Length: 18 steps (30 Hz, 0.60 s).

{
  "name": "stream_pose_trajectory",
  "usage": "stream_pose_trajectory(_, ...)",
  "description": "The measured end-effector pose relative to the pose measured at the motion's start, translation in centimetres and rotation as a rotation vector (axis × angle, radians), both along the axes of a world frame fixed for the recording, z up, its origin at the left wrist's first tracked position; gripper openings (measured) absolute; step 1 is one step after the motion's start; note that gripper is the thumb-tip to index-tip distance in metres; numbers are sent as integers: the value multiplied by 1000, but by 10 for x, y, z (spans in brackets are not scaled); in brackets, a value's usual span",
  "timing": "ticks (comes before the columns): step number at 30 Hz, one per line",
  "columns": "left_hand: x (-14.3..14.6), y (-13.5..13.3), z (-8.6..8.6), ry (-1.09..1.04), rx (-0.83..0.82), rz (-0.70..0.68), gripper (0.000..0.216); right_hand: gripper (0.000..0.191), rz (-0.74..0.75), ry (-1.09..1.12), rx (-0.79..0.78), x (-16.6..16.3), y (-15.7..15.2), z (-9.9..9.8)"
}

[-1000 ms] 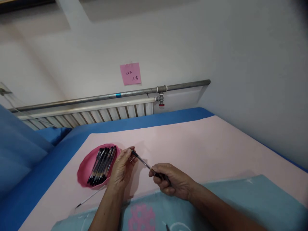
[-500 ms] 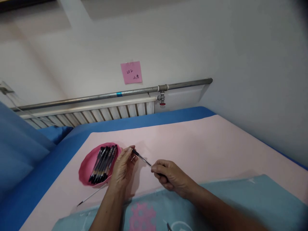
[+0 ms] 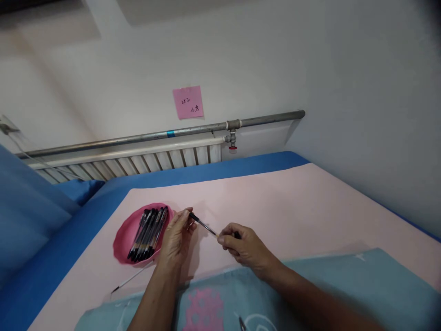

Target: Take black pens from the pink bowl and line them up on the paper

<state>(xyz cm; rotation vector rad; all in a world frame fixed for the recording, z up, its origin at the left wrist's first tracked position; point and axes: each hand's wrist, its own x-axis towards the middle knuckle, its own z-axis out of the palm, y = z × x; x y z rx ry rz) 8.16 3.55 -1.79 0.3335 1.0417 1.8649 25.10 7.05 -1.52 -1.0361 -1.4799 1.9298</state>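
Note:
Between my hands a slim clear-barrelled pen (image 3: pixel 206 225) slants down to the right, above the pink sheet. My left hand (image 3: pixel 175 236) is closed on its black upper end. At the lower end, where a yellowish bit shows, the fingertips of my right hand (image 3: pixel 248 248) pinch the barrel. A small black piece (image 3: pixel 237 235) shows among the right fingers; I cannot tell exactly what it is. Just left of my left hand, a pink scalloped bowl (image 3: pixel 119 241) holds several black-ended pens (image 3: pixel 148 234). A thin pen refill (image 3: pixel 132 278) lies in front of the bowl.
The pink sheet (image 3: pixel 275 207) lies over a blue surface (image 3: pixel 206 173). Nearest me is a teal cloth (image 3: pixel 327 280) with a dark pointed tip (image 3: pixel 242 323) on it. Behind are a radiator (image 3: pixel 165 161), a metal pipe (image 3: pixel 138 138) and a wall with a pink note (image 3: pixel 188 102).
My right fingers have shifted and curled on the pen's lower end, and the yellowish bit and the black piece now show. The left hand has stayed nearly still.

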Motion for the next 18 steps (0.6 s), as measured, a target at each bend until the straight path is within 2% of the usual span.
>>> stream_pose_trajectory(4,-6,1,-2,-23,11,76,20,13,-135,-29,277,-1,-4,1)
stream_pose_trajectory(7,-16,1,-1,-59,24,133,14,13,-152,-45,353,0,-7,4)
stream_pose_trajectory(10,-24,-1,2,-127,21,156,7,13,-132,-34,322,1,-6,4)
stream_pose_trajectory(13,-26,-4,5,-108,14,133,11,15,-139,-19,242,2,-1,-2)
stream_pose_trajectory(18,-9,-5,9,-61,-15,-107,18,17,-101,44,80,2,4,-7)
